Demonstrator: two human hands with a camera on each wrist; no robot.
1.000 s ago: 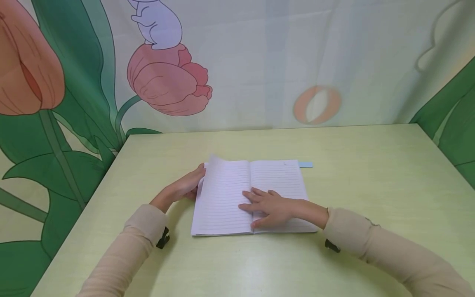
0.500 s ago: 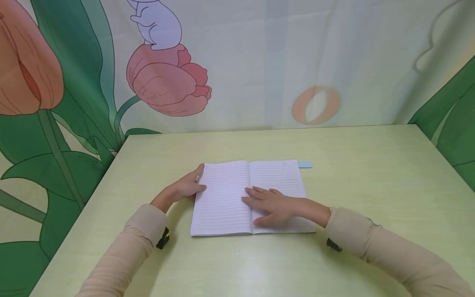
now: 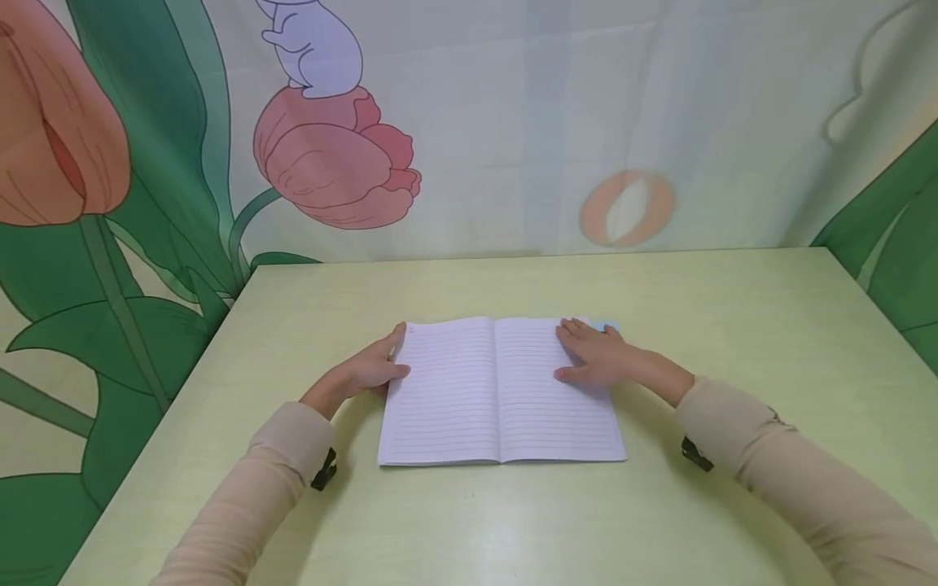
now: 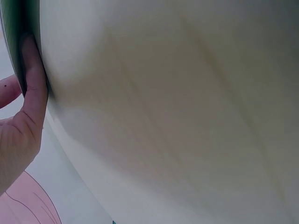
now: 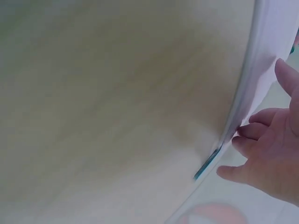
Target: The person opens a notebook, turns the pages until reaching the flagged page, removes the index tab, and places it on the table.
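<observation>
An open lined notebook (image 3: pixel 447 407) lies flat on the table, both ruled pages facing up. My left hand (image 3: pixel 370 366) grips its left edge, thumb on the page and fingers tucked beneath. In the left wrist view, a finger of the left hand (image 4: pixel 30 107) reaches under the dark green underside of the notebook (image 4: pixel 13 32). Fingers spread, my right hand (image 3: pixel 601 358) rests near the upper right corner of the right page. A light blue tab (image 3: pixel 602 324) juts out there, partly covered by that hand. The right wrist view shows the tab (image 5: pixel 208 163) beside the fingertips.
The pale yellow-green table (image 3: pixel 469 529) extends around the notebook on all sides. Behind its far edge hangs a curtain (image 3: pixel 484 163) printed with tulips and leaves. A dark strap piece (image 3: pixel 324 470) hangs under the left cuff, another (image 3: pixel 696 454) under the right.
The left page, lifted at its upper corner a second ago, now lies flat under my left thumb. My right hand has moved from the centre fold to the notebook's upper right corner.
</observation>
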